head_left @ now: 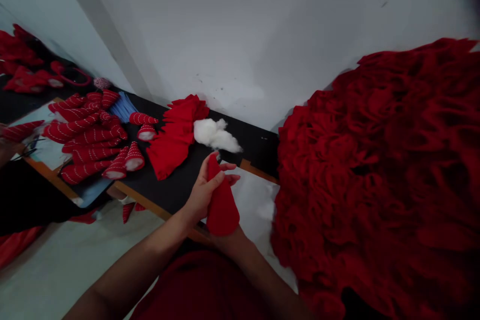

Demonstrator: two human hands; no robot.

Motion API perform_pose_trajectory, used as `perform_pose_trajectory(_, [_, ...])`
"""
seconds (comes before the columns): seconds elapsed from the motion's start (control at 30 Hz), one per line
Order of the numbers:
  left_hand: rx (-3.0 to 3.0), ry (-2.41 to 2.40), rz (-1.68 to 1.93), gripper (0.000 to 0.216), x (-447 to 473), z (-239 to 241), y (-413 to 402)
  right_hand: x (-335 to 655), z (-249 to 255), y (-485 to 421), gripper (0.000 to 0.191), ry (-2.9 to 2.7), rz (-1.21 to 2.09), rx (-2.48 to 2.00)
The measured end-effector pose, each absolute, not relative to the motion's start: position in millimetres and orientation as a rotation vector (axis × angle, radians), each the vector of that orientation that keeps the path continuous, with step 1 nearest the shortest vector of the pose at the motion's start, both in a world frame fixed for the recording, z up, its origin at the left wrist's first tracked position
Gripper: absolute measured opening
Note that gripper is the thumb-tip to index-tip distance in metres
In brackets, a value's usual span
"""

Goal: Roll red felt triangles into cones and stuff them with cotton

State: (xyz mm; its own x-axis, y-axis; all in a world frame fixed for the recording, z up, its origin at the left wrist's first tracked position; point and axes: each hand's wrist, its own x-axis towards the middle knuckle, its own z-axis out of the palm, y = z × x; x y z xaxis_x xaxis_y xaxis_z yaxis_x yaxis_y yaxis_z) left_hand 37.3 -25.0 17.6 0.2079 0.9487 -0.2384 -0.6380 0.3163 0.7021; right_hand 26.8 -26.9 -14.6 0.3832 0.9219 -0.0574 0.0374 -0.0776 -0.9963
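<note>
A plain red cone-shaped felt piece (223,210), like a small hat, is held upright with its narrow end up. My left hand (200,192) grips it near the tip, thumb across the front and fingers reaching round behind. At the wide lower end is my right hand (229,240); its fingers are hidden by the felt, so whether they are inside or behind it I cannot tell. Just beyond my hands lies a tuft of white stuffing (215,135) on the black table (168,187). Left of it is a fanned stack of red felt pieces (174,140).
A huge heap of red felt pieces (360,175) rises at the right. Several stuffed red striped cones (88,135) lie at the left, near blue strips (123,107). Another person's hand (7,145) is at the far left edge. A white wall (225,25) stands behind.
</note>
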Motion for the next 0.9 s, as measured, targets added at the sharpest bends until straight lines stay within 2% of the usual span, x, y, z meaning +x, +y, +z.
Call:
perform_pose_trajectory(0.1, [0.536,0.681,1.115,0.065,40.0,22.8,-31.8,28.6,-11.7,-33.5,0.029,-0.775,0.883,-1.536])
perform_pose_trajectory(0.2, [0.526,0.674,1.074,0.063,40.7,22.0,-33.8,29.8,-7.1,-34.4,0.033,-0.747,0.809,-1.52])
perform_pose_trajectory(0.3, [0.457,0.705,1.086,0.049,38.6,15.4,-29.4,30.0,-2.0,-28.8,0.036,-0.859,0.854,-1.424])
perform_pose_trajectory(0.43, [0.361,0.796,1.182,0.032,35.7,4.6,-20.9,33.1,-1.7,-23.4,0.031,-1.028,0.919,-1.431])
perform_pose_trajectory(0.6, [0.306,0.814,1.193,0.029,35.1,4.1,-18.2,49.5,-14.0,-27.2,0.027,-1.06,0.763,-1.643])
perform_pose_trajectory(0.7, [0.376,0.788,1.114,0.035,34.5,8.3,-20.9,50.9,-20.3,-27.0,0.025,-1.006,0.52,-1.8])
perform_pose_trajectory(0.8, [0.456,0.756,1.068,0.045,34.4,10.2,-25.7,39.2,-25.0,-27.1,0.025,-0.871,0.133,-2.067])
perform_pose_trajectory(0.9, [0.5,0.742,1.064,0.057,36.2,9.1,-30.3,26.4,-29.5,-29.6,0.029,-0.217,-0.598,-2.675])
